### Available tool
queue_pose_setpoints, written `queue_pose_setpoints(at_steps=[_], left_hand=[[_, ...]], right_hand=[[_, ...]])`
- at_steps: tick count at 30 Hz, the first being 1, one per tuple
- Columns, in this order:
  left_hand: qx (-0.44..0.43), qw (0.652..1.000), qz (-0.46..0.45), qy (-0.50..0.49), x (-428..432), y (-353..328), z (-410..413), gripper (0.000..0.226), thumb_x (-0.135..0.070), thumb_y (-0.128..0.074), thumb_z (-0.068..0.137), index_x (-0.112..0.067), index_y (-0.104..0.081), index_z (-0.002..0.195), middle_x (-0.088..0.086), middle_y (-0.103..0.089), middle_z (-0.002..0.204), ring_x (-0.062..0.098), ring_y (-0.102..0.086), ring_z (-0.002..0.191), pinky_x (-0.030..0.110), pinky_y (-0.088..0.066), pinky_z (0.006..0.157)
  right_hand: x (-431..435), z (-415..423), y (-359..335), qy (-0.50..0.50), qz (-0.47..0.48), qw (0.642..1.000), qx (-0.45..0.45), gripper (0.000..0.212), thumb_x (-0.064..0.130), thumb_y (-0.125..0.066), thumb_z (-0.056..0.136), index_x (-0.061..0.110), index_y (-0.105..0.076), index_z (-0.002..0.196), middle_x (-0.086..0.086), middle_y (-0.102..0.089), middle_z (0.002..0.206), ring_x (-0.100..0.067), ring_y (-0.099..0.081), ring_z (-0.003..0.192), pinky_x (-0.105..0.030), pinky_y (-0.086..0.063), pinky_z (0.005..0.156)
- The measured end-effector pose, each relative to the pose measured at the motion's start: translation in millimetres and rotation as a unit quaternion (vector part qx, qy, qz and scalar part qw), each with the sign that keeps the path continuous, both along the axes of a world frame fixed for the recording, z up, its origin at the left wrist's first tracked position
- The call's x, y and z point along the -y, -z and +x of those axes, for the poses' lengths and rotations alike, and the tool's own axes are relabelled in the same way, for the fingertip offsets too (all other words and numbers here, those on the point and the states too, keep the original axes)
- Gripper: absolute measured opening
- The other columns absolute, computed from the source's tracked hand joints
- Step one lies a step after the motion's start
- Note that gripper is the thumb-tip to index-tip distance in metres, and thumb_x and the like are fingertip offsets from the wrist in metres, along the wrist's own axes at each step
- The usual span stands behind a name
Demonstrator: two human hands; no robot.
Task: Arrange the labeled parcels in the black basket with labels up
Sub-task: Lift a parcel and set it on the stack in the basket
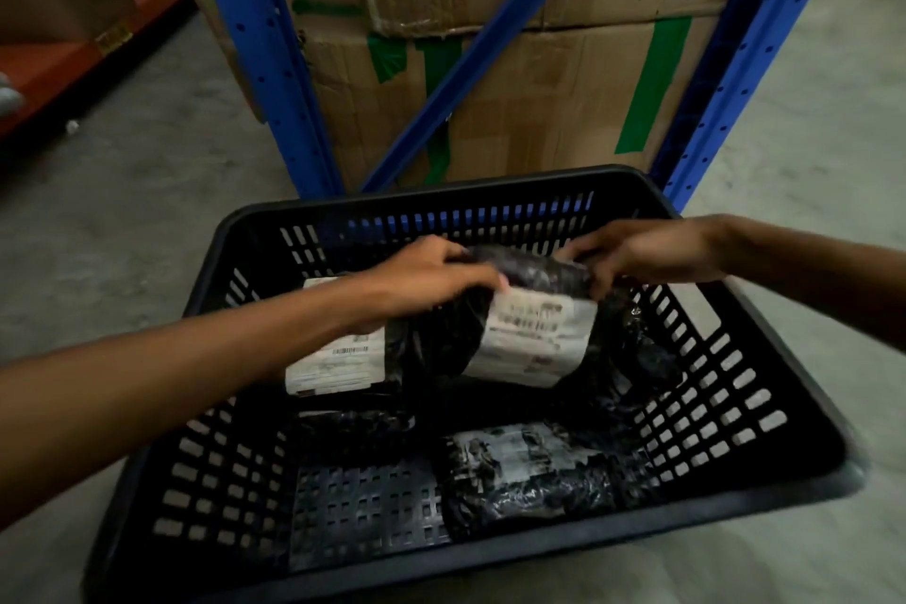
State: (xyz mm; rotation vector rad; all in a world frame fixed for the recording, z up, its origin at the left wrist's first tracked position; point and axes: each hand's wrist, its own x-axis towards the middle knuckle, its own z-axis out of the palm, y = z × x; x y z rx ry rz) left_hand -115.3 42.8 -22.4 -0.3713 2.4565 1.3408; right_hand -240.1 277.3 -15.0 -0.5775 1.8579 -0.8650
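A black slotted basket (765, 437) stands on the floor in front of me. Both hands hold one black plastic parcel (534, 338) above its far half, the white label facing me. My left hand (431, 275) grips the parcel's top left edge and my right hand (642, 255) grips its top right edge. Under my left forearm lies a second parcel (338, 363), label up. A third black parcel (529, 466) rests on the basket floor at the near right, its crinkled label facing up.
Blue rack uprights (260, 54) and a diagonal brace stand just behind the basket, with taped cardboard boxes (539, 79) stacked between them. An orange shelf beam (73, 59) runs at the far left. Grey concrete floor surrounds the basket.
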Motion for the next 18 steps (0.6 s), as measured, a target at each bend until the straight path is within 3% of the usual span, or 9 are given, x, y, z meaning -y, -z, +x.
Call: queue_pose_setpoints(at_steps=[2, 4, 6, 9, 10, 12, 14, 16, 18], left_hand=[[0.018, 0.987, 0.13, -0.091, 9, -2, 5, 0.057, -0.066, -0.07, 0.06, -0.023, -0.079, 0.096, -0.005, -0.081, 0.089, 0.014, -0.075, 0.089, 0.035, -0.057, 0.083], [0.054, 0.961, 0.211, -0.171, 8, 10, 9, 0.061, -0.067, -0.064, 0.07, -0.02, -0.076, 0.106, 0.004, -0.08, 0.098, 0.026, -0.073, 0.097, 0.043, -0.055, 0.088], [0.082, 0.938, 0.254, -0.221, -2, 23, 16, 0.064, -0.067, -0.056, 0.081, -0.018, -0.069, 0.119, 0.008, -0.075, 0.115, 0.029, -0.069, 0.109, 0.044, -0.051, 0.097], [0.124, 0.947, 0.223, -0.196, -24, 40, 22, 0.089, -0.06, -0.064, 0.081, -0.007, -0.037, 0.147, 0.007, -0.049, 0.149, 0.026, -0.048, 0.134, 0.032, -0.036, 0.109], [0.126, 0.953, 0.193, -0.197, -29, 45, 26, 0.087, -0.053, -0.068, 0.083, -0.005, -0.033, 0.146, 0.006, -0.045, 0.15, 0.025, -0.047, 0.133, 0.028, -0.035, 0.1], [0.109, 0.961, 0.153, -0.205, -32, 57, 28, 0.06, -0.041, -0.069, 0.087, -0.005, -0.047, 0.129, 0.007, -0.051, 0.143, 0.023, -0.054, 0.116, 0.029, -0.039, 0.087], [0.092, 0.962, 0.129, -0.22, -34, 66, 23, 0.052, -0.038, -0.067, 0.09, -0.004, -0.052, 0.127, 0.01, -0.057, 0.137, 0.025, -0.057, 0.115, 0.033, -0.047, 0.09], [0.084, 0.96, 0.126, -0.235, -35, 75, 14, 0.051, -0.033, -0.065, 0.092, 0.001, -0.051, 0.128, 0.006, -0.061, 0.123, 0.026, -0.059, 0.115, 0.037, -0.05, 0.096], [0.076, 0.96, 0.123, -0.241, -37, 85, 8, 0.029, -0.028, -0.062, 0.095, -0.004, -0.055, 0.109, -0.001, -0.056, 0.101, 0.018, -0.057, 0.093, 0.031, -0.048, 0.085]], right_hand=[[-7, -4, 0, 0.131, -0.073, 0.981, 0.121, 0.059, 0.028, -0.077, 0.071, 0.022, -0.066, 0.129, -0.011, -0.071, 0.127, -0.031, -0.065, 0.111, -0.048, -0.049, 0.097], [1, 3, 5, 0.21, -0.082, 0.949, 0.221, 0.065, 0.044, -0.079, 0.072, 0.017, -0.066, 0.129, -0.014, -0.07, 0.128, -0.034, -0.066, 0.118, -0.054, -0.046, 0.104], [16, 17, 11, 0.216, -0.049, 0.947, 0.231, 0.06, 0.046, -0.08, 0.073, 0.012, -0.07, 0.121, -0.014, -0.074, 0.12, -0.032, -0.072, 0.109, -0.049, -0.055, 0.095], [26, 33, 35, 0.251, 0.003, 0.955, 0.161, 0.053, 0.023, -0.084, 0.073, 0.002, -0.07, 0.12, -0.015, -0.079, 0.104, -0.029, -0.078, 0.086, -0.044, -0.063, 0.078], [28, 38, 45, 0.269, 0.014, 0.956, 0.118, 0.049, 0.016, -0.085, 0.073, 0.001, -0.071, 0.117, -0.015, -0.08, 0.1, -0.03, -0.078, 0.084, -0.046, -0.063, 0.078], [35, 46, 58, 0.3, 0.023, 0.952, 0.06, 0.041, 0.012, -0.086, 0.073, 0.002, -0.072, 0.111, -0.016, -0.079, 0.101, -0.032, -0.077, 0.088, -0.051, -0.061, 0.083], [43, 45, 67, 0.319, 0.03, 0.946, 0.042, 0.045, 0.014, -0.087, 0.073, 0.004, -0.069, 0.113, -0.017, -0.077, 0.109, -0.032, -0.075, 0.091, -0.049, -0.061, 0.083], [50, 39, 78, 0.33, 0.039, 0.942, 0.035, 0.056, 0.015, -0.087, 0.073, 0.005, -0.061, 0.122, -0.017, -0.074, 0.114, -0.03, -0.074, 0.09, -0.042, -0.063, 0.074], [57, 35, 90, 0.328, 0.057, 0.943, 0.018, 0.051, 0.017, -0.087, 0.074, 0.007, -0.063, 0.118, -0.015, -0.074, 0.113, -0.023, -0.075, 0.08, -0.033, -0.061, 0.062]])
